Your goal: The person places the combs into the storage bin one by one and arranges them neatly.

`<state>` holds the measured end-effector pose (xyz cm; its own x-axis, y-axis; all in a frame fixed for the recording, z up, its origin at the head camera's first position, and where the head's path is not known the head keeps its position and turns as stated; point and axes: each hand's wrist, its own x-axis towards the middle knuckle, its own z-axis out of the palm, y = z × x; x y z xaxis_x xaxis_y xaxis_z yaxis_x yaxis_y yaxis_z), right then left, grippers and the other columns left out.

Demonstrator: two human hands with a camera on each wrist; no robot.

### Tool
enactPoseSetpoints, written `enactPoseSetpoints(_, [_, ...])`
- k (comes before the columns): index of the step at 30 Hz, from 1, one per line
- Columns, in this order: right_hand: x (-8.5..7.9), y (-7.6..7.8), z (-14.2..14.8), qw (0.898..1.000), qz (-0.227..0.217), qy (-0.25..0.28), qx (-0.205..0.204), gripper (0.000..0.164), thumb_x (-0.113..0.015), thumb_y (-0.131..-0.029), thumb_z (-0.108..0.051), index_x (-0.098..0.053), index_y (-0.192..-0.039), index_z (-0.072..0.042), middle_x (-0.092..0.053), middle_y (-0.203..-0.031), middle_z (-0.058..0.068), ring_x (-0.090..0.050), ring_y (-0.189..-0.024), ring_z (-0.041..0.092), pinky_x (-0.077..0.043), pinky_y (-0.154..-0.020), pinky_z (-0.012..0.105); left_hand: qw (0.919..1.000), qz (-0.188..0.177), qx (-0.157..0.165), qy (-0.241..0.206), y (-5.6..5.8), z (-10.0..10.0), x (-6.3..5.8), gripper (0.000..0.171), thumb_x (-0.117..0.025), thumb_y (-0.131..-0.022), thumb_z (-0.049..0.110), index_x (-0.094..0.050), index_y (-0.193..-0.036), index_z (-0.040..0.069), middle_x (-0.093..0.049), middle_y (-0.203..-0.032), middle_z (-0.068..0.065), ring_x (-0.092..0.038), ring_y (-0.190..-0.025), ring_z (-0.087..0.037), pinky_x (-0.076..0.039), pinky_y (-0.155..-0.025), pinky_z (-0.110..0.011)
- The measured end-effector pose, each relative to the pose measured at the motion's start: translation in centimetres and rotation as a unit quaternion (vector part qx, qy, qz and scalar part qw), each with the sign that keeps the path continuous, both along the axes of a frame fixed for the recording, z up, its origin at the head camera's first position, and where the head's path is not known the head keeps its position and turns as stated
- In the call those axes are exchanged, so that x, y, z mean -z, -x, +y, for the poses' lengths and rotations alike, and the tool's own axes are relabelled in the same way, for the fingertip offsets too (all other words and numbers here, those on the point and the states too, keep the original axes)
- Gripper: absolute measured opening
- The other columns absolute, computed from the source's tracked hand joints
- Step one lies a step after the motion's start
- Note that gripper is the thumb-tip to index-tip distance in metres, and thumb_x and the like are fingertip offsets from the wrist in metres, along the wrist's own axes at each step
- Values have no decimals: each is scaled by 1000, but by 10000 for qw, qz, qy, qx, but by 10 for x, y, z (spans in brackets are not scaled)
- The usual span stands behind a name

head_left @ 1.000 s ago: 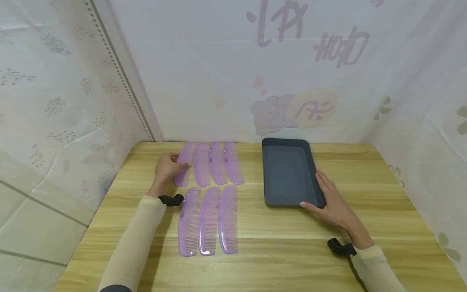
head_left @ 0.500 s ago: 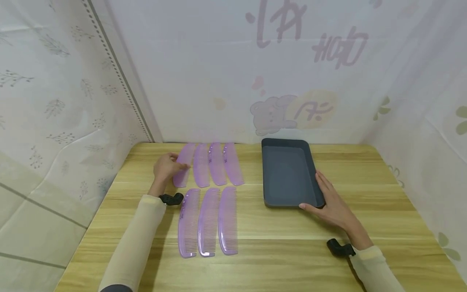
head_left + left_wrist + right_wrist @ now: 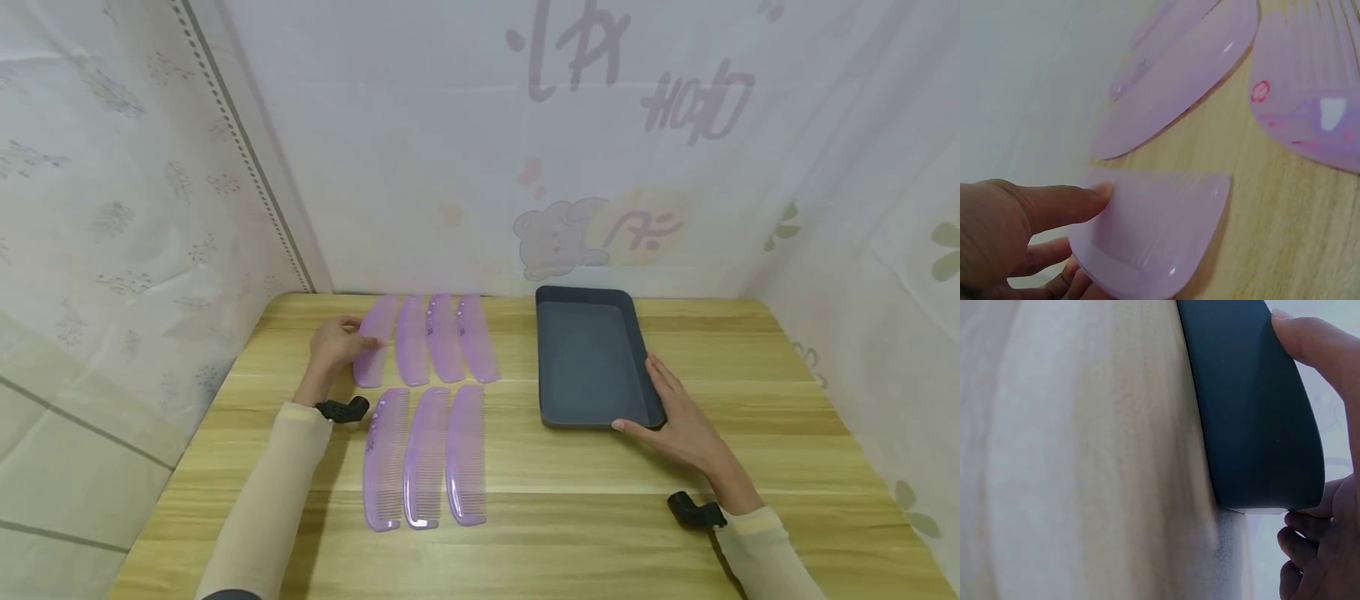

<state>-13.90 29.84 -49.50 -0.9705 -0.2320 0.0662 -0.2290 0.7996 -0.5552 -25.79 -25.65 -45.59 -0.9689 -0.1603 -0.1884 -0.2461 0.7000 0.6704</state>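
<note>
- Left hand (image 3: 336, 343) pinches the far row's leftmost comb (image 3: 1157, 231); only the left wrist view shows the thumb flat on top, fingers partly hidden behind.
- That view also reveals a pink flower (image 3: 1260, 91) on another comb.
- Head view alone shows the near row (image 3: 426, 458) on the worktop (image 3: 570, 508).
- Right hand (image 3: 682, 429) spreads wide round the tray's (image 3: 592, 358) near right corner.
- Right wrist view adds the tray's outer wall (image 3: 1260, 419).
</note>
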Motion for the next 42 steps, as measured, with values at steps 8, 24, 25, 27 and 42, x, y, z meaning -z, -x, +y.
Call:
enactPoseSetpoints(8, [2, 1, 1, 10000, -36, 32, 37, 118, -79, -85, -53, -4, -166, -12, -6, -174, 14, -15, -156, 47, -26, -114, 75, 9919, -265, 140, -1235, -2, -7, -4, 55, -61, -96, 11, -49, -145, -9, -60, -135, -34, -69, -92, -23, -60, -75, -26])
enactPoseSetpoints(24, [2, 0, -1, 9999, -71, 80, 9, 119, -80, -84, -53, -4, -166, -11, -5, -174, 14, -13, -157, 47, -26, -114, 76, 9802, -164, 73, -1974, -12, -7, -1, 55, -53, -99, 8, -40, -150, -8, -57, -141, -31, -66, -107, -30, -59, -79, -24])
enactPoseSetpoints(25, [2, 1, 0, 9999, -72, 83, 6, 119, -80, -84, -53, -4, -166, -11, -4, -174, 14, -13, -157, 46, -26, -114, 76, 9790, -122, 49, -2033, -13, -7, -1, 56, -54, -99, 8, -39, -150, -8, -57, -141, -31, -67, -103, -26, -59, -79, -23])
enactPoseSetpoints(27, [2, 1, 0, 9999, -66, 97, 6, 119, -80, -84, -53, -4, -166, -11, -4, -174, 14, -13, -157, 46, -26, -114, 76, 9765, -34, 4, -2154, -14, -8, -1, 56, -55, -99, 7, -38, -151, -8, -57, -140, -30, -67, -96, -19, -59, -78, -23])
enactPoseSetpoints(42, [2, 1, 0, 9999, -63, 140, 10, 118, -80, -84, -52, -7, -166, -9, -5, -174, 13, -14, -156, 47, -27, -113, 76, 9489, 219, -85, -3147, -22, -1, -1, 62, -57, -100, 3, -31, -156, -4, -69, -108, 2, -69, -78, -5, -62, -71, -25])
